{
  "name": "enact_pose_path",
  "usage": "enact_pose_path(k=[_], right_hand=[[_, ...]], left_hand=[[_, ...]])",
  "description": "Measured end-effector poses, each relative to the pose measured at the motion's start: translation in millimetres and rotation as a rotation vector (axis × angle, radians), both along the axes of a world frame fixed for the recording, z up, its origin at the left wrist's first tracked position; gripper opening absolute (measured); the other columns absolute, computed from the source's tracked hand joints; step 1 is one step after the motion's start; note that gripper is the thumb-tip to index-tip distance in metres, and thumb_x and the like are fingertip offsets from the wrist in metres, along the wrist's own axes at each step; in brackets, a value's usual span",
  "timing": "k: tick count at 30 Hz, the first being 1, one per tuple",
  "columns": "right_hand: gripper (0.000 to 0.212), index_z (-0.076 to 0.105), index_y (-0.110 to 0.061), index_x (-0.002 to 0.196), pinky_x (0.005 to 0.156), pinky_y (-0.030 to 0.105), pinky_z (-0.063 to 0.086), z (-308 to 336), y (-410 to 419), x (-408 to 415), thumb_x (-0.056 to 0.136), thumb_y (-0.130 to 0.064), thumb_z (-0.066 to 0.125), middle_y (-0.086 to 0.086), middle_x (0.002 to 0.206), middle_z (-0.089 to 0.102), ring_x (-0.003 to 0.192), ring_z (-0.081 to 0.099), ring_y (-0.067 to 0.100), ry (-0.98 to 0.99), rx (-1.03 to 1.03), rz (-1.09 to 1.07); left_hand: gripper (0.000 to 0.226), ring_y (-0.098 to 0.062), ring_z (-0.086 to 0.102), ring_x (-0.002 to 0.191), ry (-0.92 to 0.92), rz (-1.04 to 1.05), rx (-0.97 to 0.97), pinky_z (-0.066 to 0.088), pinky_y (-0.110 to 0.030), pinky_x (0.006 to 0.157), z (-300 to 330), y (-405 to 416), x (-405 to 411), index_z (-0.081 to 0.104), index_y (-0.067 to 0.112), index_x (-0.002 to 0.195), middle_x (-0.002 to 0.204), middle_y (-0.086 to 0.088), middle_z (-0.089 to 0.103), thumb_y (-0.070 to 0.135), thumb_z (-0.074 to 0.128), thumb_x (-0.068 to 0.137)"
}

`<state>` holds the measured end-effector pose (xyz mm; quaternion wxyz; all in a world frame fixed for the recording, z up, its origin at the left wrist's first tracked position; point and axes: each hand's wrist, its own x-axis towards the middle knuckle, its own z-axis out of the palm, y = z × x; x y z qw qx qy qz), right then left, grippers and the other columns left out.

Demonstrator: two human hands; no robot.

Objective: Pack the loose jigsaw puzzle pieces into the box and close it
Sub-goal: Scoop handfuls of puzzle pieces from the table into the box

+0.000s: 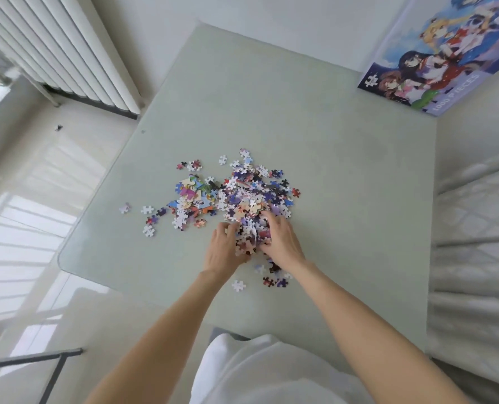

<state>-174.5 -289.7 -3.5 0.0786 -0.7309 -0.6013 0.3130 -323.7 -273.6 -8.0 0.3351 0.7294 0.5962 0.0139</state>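
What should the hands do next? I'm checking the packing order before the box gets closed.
Probably lift the scooped clump: the left hand and right hand cup puzzle pieces between them, while the box sits at the table's far right corner.

Glossy glass table (315, 135); cardboard pieces (236, 193) (printed, matt); glossy box (446, 56).

Pale green glass table (315, 135), and on it the puzzle pieces (236, 193) in a jumble of white, purple, blue, red and black (plain white backs showing on many). At the table's far right corner, the box (446, 53) shows blue sky and cartoon figures, with white lettering on its lilac edge.
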Motion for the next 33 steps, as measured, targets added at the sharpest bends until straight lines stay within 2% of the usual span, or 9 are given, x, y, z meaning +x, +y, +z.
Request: enact_pose_path(k=[3,8,14,19,23,25,28,30,33], right_hand=[[0.061,0.040,-0.019,0.129,0.101,0.033,0.039,-1,11,6,0.078,-0.007,0.070,0.008,0.148,0.028,0.129,0.040,0.024,-0.015,0.034,0.006],[0.053,0.048,-0.019,0.119,0.076,0.026,0.052,-3,14,13,0.074,-0.015,0.075,0.004,0.130,0.036,0.115,0.042,0.019,-0.136,0.096,0.021],[0.075,0.032,-0.018,0.137,0.090,0.028,0.047,2,24,14,0.075,-0.016,0.074,0.004,0.137,0.041,0.120,0.043,0.020,-0.140,0.064,0.114],[0.054,0.043,-0.016,0.133,0.082,0.024,0.046,5,17,17,0.084,-0.018,0.066,0.002,0.125,0.050,0.098,0.054,0.014,-0.071,0.032,-0.011],[0.051,0.044,-0.015,0.136,0.093,0.019,0.032,11,12,19,0.088,-0.016,0.062,0.004,0.127,0.050,0.110,0.050,0.017,0.085,-0.007,-0.218],[0.056,0.040,-0.018,0.138,0.093,0.017,0.027,16,12,18,0.086,-0.016,0.064,0.003,0.135,0.046,0.119,0.047,0.017,0.133,-0.020,-0.213],[0.082,0.023,-0.029,0.145,0.094,0.021,0.035,21,15,15,0.080,-0.017,0.071,0.004,0.141,0.035,0.118,0.046,0.017,0.143,-0.056,-0.120],[0.096,0.013,-0.035,0.146,0.090,0.028,0.045,21,19,14,0.075,-0.026,0.076,0.005,0.143,0.028,0.118,0.043,0.018,-0.008,-0.097,0.000],[0.108,0.009,-0.029,0.147,0.098,0.042,0.042,16,27,8,0.066,-0.047,0.078,0.006,0.146,0.022,0.129,0.029,0.026,-0.265,-0.124,0.120]], left_hand=[[0.068,-0.023,0.049,0.110,-0.024,0.028,-0.002,0.042,-0.030,0.091,-3,18,2,0.042,0.016,0.130,0.125,-0.005,0.046,0.028,0.077,0.073],[0.062,-0.022,0.050,0.110,-0.061,-0.006,0.032,0.044,-0.031,0.090,-5,30,5,0.043,0.019,0.127,0.122,-0.004,0.048,0.025,0.076,0.074],[0.059,-0.021,0.046,0.115,-0.026,-0.100,0.050,0.041,-0.029,0.092,-4,35,4,0.043,0.027,0.131,0.124,-0.002,0.048,0.028,0.070,0.080],[0.049,-0.020,0.055,0.102,-0.097,-0.132,0.039,0.044,-0.028,0.084,1,41,-2,0.049,0.029,0.129,0.121,-0.001,0.052,0.036,0.066,0.084],[0.038,-0.017,0.060,0.088,-0.180,-0.116,0.069,0.048,-0.029,0.078,5,48,-6,0.057,0.024,0.124,0.115,-0.002,0.058,0.032,0.062,0.087],[0.031,-0.014,0.060,0.080,-0.237,-0.087,0.094,0.050,-0.028,0.076,7,52,-7,0.062,0.020,0.118,0.110,-0.002,0.061,0.029,0.061,0.088],[0.027,-0.015,0.058,0.073,-0.257,-0.083,0.117,0.044,-0.024,0.068,10,59,-7,0.066,0.013,0.111,0.100,-0.006,0.066,0.027,0.062,0.088],[0.024,-0.014,0.054,0.068,-0.232,-0.095,0.096,0.041,-0.023,0.064,10,62,-7,0.066,0.012,0.106,0.093,-0.006,0.066,0.028,0.060,0.089],[0.020,-0.013,0.049,0.059,-0.191,-0.040,0.023,0.033,-0.022,0.052,10,64,-10,0.063,0.009,0.094,0.075,0.001,0.060,0.028,0.059,0.090]])
